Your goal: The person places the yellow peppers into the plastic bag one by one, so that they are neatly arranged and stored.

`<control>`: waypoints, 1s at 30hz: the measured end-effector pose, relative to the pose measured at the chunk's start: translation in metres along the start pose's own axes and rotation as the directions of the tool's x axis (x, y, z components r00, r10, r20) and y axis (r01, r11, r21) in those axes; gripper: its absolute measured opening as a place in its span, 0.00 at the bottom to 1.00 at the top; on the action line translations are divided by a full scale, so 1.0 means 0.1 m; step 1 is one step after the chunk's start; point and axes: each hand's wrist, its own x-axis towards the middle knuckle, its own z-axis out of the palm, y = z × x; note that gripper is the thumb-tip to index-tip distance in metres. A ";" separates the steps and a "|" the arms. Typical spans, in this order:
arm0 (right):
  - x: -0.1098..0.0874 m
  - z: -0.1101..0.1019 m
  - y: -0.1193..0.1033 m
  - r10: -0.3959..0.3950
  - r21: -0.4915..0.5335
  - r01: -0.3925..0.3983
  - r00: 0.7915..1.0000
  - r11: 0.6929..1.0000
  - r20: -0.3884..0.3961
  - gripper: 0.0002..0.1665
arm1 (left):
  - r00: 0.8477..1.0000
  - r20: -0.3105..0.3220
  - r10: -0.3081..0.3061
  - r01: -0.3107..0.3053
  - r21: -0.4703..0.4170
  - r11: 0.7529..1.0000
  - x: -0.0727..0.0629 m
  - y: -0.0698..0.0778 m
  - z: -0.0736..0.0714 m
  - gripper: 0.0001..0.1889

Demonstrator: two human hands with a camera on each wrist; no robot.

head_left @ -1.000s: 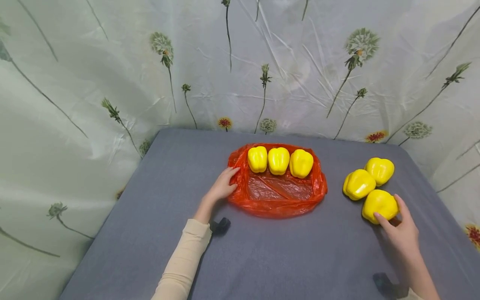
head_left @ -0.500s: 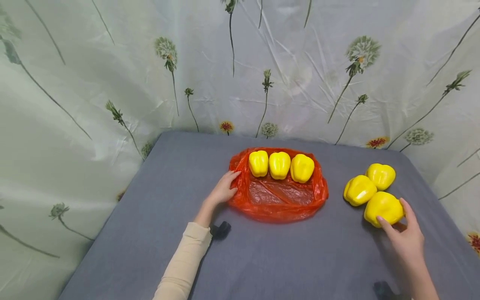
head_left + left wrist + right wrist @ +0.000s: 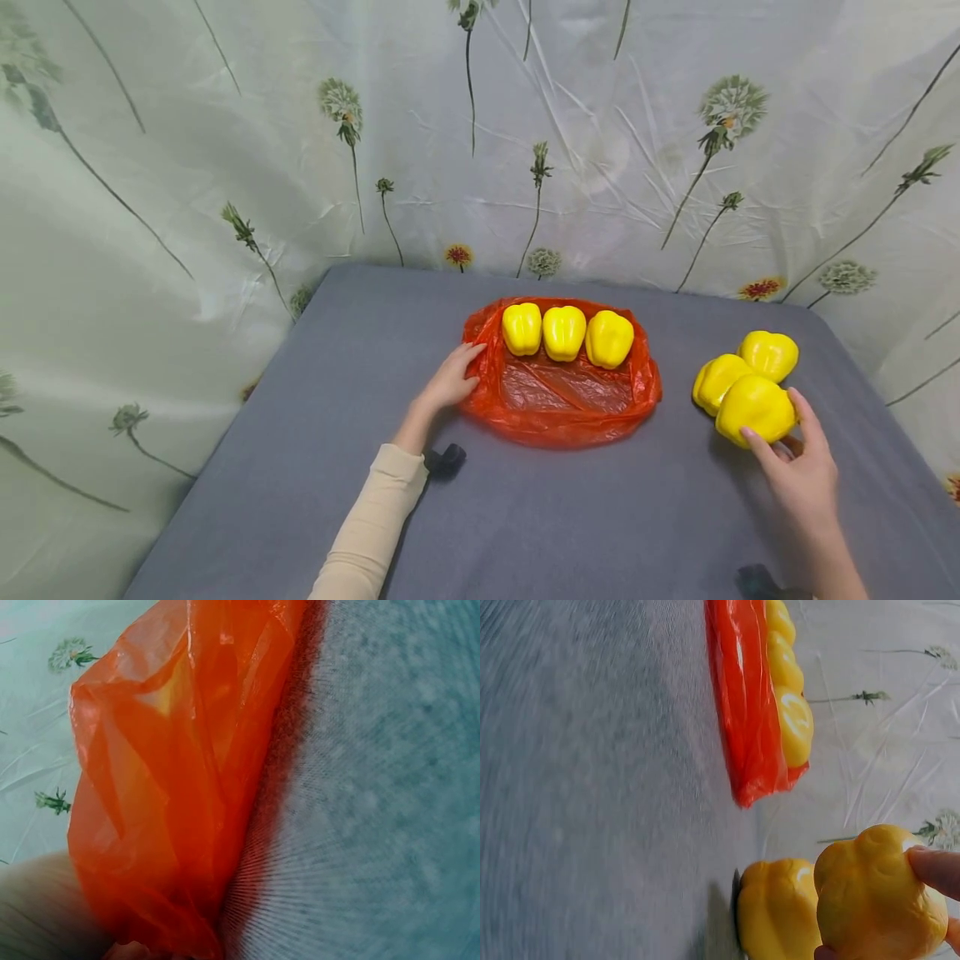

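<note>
**Right hand grasps a yellow pepper; left hand pinches the red plastic bag**

Hours are read in the head view, with twelve towards the patterned curtain; nearest, at the bottom edge, a dark object sits at seven o'clock from the right hand, too little of it showing to name; a beige sleeve runs from the left wrist towards seven o'clock, and a second dark object lies just beside that wrist.

The right hand has its thumb and fingers curled round the pepper, at about three o'clock from the bag and well apart from it; in the right wrist view this pepper is held clear of the grey table; behind it are two loose yellow peppers, the nearer one at ten o'clock from it and partly covered by it, the farther one just past twelve; whether the held pepper touches the nearer one I cannot tell.

The left hand is at the bag's nine o'clock side, its fingers over the crumpled rim; the left wrist view shows skin on both faces of the thin plastic; the bag lies wide open, and inside, along its far side from eleven to one o'clock, three yellow peppers stand in a row; farthest off hangs the curtain, printed with dandelions and a few red-and-yellow flowers.
</note>
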 end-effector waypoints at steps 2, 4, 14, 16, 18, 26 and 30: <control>-0.01 0.04 -0.02 -0.020 0.006 0.020 1.000 1.000 0.008 0.46 | 1.000 -0.003 0.006 -0.006 0.002 1.000 0.01 -0.01 -0.01 0.30; -0.01 0.07 -0.04 -0.048 0.015 0.048 0.999 0.999 0.019 0.46 | 1.000 -0.007 0.025 -0.025 0.018 1.000 0.03 -0.01 -0.02 0.30; 0.02 0.16 -0.11 -0.145 0.024 0.144 0.988 0.989 0.057 0.47 | 0.999 0.001 0.032 -0.032 0.044 0.999 0.04 -0.02 -0.08 0.31; 0.03 0.18 -0.14 -0.144 0.015 0.144 0.988 0.990 0.059 0.47 | 0.999 0.009 0.031 -0.032 0.053 0.998 0.03 -0.03 -0.09 0.31; 0.04 0.18 -0.16 -0.144 0.007 0.144 0.987 0.990 0.071 0.47 | 0.999 0.012 0.036 -0.037 0.055 0.998 0.03 -0.04 -0.10 0.31; 0.07 0.27 -0.31 -0.187 0.020 0.186 0.974 0.982 0.130 0.48 | 0.999 0.005 0.044 -0.045 0.057 0.997 0.03 -0.12 -0.16 0.31; 0.08 0.36 -0.38 -0.241 0.041 0.237 0.958 0.971 0.153 0.47 | 0.998 0.007 0.057 -0.057 0.052 0.997 0.01 -0.12 -0.19 0.31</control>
